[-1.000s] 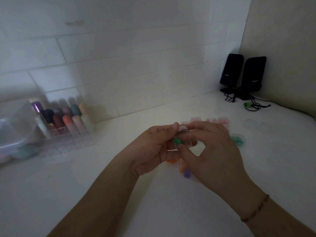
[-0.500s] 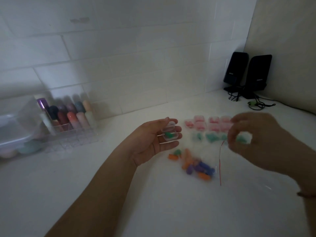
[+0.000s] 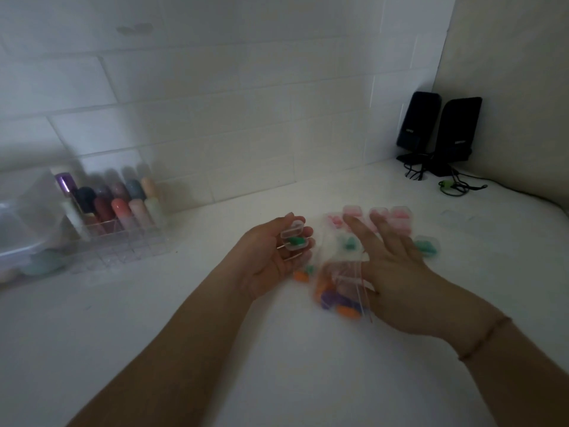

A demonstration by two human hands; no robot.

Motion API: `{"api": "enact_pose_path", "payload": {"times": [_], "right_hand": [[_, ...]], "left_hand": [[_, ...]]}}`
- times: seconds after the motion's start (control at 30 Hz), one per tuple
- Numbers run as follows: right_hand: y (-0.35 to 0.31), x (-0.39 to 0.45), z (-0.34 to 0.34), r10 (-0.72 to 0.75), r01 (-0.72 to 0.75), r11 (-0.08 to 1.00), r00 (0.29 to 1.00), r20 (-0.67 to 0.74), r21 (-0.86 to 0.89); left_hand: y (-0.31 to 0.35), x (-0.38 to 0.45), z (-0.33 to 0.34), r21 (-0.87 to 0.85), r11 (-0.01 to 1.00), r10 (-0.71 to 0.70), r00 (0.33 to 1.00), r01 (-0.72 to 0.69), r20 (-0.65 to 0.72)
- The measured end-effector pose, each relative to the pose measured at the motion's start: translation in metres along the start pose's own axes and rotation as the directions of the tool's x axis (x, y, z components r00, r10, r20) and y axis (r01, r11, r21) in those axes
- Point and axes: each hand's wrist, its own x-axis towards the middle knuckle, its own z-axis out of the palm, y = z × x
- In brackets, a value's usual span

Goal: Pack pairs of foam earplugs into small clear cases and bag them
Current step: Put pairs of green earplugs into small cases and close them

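Observation:
My left hand (image 3: 268, 257) is palm up and holds a small clear case (image 3: 294, 238), lid open, with a green earplug inside. My right hand (image 3: 397, 272) has its fingers spread. A blurred clear bag (image 3: 338, 269) with a red seal line hangs at its thumb side, and the thumb is hidden behind the bag. Loose orange, purple and green earplugs (image 3: 335, 300) lie on the white counter under the bag. Beyond the fingers are filled cases: pink ones (image 3: 400, 215) in a row and a green one (image 3: 426, 246).
A clear organizer (image 3: 123, 238) with coloured tubes stands at the left wall, beside a clear plastic box (image 3: 21, 223). Two black speakers (image 3: 440, 134) with cables sit in the back right corner. A tiled wall runs behind the counter.
My right hand came off the case, went right and pinched the bag, then swung back left with it over the loose earplugs. My left hand kept hold of the open case.

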Motion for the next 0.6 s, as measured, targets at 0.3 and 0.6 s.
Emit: {"api": "enact_pose_path", "payload": {"times": [0.3,0.6], "right_hand": [[-0.013,0.017,0.019,0.039,0.022,0.969,0.97,-0.238,0.246],[-0.017,0.027,0.023,0.056,0.061,0.966,0.899,-0.435,0.251]], "left_hand": [[-0.001,-0.003,0.005,-0.042,0.999,-0.019,1.0,0.018,-0.007],[-0.001,-0.004,0.004,0.002,0.999,-0.046,0.999,0.046,0.002]]}}
